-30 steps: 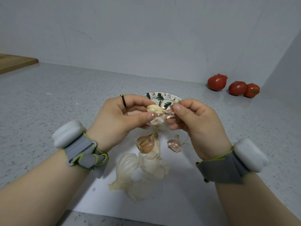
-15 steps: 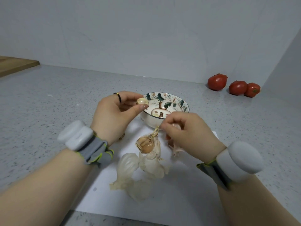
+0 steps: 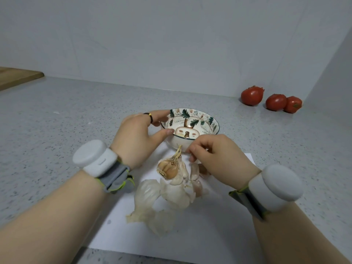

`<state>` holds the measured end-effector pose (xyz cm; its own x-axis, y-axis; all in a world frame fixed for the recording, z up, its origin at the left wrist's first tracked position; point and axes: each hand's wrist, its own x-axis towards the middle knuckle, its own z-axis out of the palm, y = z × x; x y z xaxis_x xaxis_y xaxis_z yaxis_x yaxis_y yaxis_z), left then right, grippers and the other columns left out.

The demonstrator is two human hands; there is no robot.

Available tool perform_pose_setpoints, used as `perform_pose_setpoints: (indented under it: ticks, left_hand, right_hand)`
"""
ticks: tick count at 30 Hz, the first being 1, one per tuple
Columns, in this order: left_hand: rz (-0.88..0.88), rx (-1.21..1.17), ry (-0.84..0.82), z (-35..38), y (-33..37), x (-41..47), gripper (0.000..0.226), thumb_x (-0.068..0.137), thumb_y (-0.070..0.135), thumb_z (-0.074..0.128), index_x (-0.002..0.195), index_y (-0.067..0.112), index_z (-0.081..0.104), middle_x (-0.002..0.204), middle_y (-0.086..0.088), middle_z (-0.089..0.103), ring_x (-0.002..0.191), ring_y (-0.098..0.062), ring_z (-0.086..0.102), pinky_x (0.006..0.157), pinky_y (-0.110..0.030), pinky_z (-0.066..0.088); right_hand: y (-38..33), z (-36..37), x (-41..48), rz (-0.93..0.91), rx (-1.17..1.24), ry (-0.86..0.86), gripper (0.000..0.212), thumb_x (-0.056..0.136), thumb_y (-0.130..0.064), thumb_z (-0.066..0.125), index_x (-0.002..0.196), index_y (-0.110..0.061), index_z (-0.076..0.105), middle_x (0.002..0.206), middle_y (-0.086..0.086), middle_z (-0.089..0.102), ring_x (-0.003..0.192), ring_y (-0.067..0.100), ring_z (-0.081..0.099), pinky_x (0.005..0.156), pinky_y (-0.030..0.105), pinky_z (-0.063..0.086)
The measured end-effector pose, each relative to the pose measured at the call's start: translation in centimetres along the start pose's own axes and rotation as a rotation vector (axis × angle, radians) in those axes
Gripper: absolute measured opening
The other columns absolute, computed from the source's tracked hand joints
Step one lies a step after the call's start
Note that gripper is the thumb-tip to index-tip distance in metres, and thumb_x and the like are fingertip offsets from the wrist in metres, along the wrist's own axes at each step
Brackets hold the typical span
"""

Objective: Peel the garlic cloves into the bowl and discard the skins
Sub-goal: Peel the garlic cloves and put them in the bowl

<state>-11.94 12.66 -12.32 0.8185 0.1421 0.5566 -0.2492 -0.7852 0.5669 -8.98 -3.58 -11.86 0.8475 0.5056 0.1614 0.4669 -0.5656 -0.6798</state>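
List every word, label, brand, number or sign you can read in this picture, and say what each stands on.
No text can be read anywhere.
The bowl bears only painted leaves and a tree, no lettering.
The left wrist unit, the right wrist unit and the white sheet show no print.

Bowl [image 3: 190, 128] behind garlic head [image 3: 169, 167] and skins [image 3: 152, 202] — tomatoes [image 3: 270, 100] far right, behind.

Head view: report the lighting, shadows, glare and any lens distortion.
Head view: soft, even light, no glare on the bowl; only faint shadows under the tomatoes and under the garlic skins on the white sheet; the wide lens stretches both forearms at the lower corners.
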Motion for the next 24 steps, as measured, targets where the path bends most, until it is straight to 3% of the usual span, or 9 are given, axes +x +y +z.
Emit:
perform_pose_setpoints:
  ticks: [3, 6, 10, 14, 18, 19, 21, 24]
  left_hand:
    - [-0.055, -0.071, 0.055, -1.7, -0.6, 0.1, 0.023, 0.078, 0.023, 0.064, 0.1, 0.031, 0.061, 0.083, 0.025, 0.057, 0.073, 0.017, 0.053, 0.072, 0.005, 0.032]
    - [-0.175, -0.129, 0.03, -3.4, -1.3, 0.3, 0.014, 0.077, 0.023, 0.066, 0.074, 0.035, 0.059, 0.074, 0.019, 0.059, 0.069, 0.007, 0.057, 0.068, -0.004, 0.039]
    - [-0.177, -0.003, -0.141, -3.8, -1.2, 0.1, 0.016, 0.072, 0.026, 0.069, 0.066, 0.036, 0.057, 0.071, 0.017, 0.058, 0.066, 0.007, 0.052, 0.062, -0.001, 0.034]
    - [-0.129, 0.077, -0.238, -3.0, -0.7, -0.3, 0.025, 0.067, 0.029, 0.073, 0.064, 0.043, 0.053, 0.076, 0.02, 0.052, 0.072, 0.002, 0.05, 0.059, -0.004, 0.034]
    - [-0.011, 0.015, -0.229, -1.8, 0.5, -1.0, 0.027, 0.07, 0.025, 0.072, 0.066, 0.044, 0.053, 0.061, 0.026, 0.059, 0.064, 0.006, 0.056, 0.061, -0.004, 0.039]
    - [0.007, 0.005, -0.241, -1.5, 0.8, -1.1, 0.023, 0.071, 0.024, 0.071, 0.068, 0.042, 0.057, 0.059, 0.03, 0.059, 0.063, 0.011, 0.054, 0.061, -0.002, 0.038]
    - [0.025, 0.038, -0.282, -0.9, 0.8, -1.3, 0.013, 0.072, 0.023, 0.069, 0.079, 0.032, 0.066, 0.053, 0.022, 0.056, 0.064, 0.016, 0.051, 0.061, -0.001, 0.036]
    - [0.0, 0.054, -0.337, -0.4, 0.6, -1.4, 0.023, 0.073, 0.025, 0.068, 0.096, 0.026, 0.067, 0.063, 0.023, 0.053, 0.063, 0.013, 0.052, 0.061, -0.002, 0.036]
  right_hand:
    - [0.2, 0.0, 0.1, -0.015, -0.01, 0.027, 0.015, 0.083, -0.017, 0.057, 0.071, -0.02, 0.066, 0.065, -0.008, 0.061, 0.047, -0.002, 0.05, 0.052, 0.016, 0.039]
    - [0.2, 0.0, 0.0, -0.026, 0.009, 0.022, 0.022, 0.078, -0.017, 0.063, 0.058, -0.025, 0.059, 0.057, -0.011, 0.055, 0.047, -0.002, 0.05, 0.05, 0.012, 0.038]
    - [0.2, 0.1, -0.1, -0.005, 0.028, 0.006, 0.022, 0.074, -0.028, 0.068, 0.056, -0.023, 0.056, 0.05, -0.008, 0.051, 0.044, 0.002, 0.045, 0.047, 0.012, 0.035]
    - [0.2, 1.0, -0.1, 0.084, 0.004, -0.055, 0.021, 0.076, -0.036, 0.065, 0.064, -0.02, 0.061, 0.047, -0.009, 0.052, 0.048, 0.004, 0.049, 0.057, 0.024, 0.044]
    - [-0.1, 1.9, -0.1, 0.124, -0.088, -0.115, 0.034, 0.072, -0.04, 0.066, 0.079, -0.006, 0.065, 0.054, -0.003, 0.05, 0.051, 0.01, 0.045, 0.053, 0.025, 0.036]
    - [-0.1, 2.0, -0.1, 0.122, -0.093, -0.126, 0.032, 0.071, -0.038, 0.067, 0.076, -0.006, 0.064, 0.052, -0.004, 0.05, 0.049, 0.009, 0.044, 0.052, 0.024, 0.035]
    - [0.0, 2.0, 0.1, 0.114, -0.085, -0.127, 0.022, 0.071, -0.03, 0.069, 0.061, -0.014, 0.058, 0.043, -0.006, 0.048, 0.042, 0.005, 0.043, 0.05, 0.02, 0.035]
    - [0.2, 1.9, 0.3, 0.102, -0.062, -0.088, 0.029, 0.075, -0.022, 0.066, 0.051, -0.021, 0.049, 0.035, -0.01, 0.048, 0.036, 0.003, 0.044, 0.049, 0.02, 0.038]
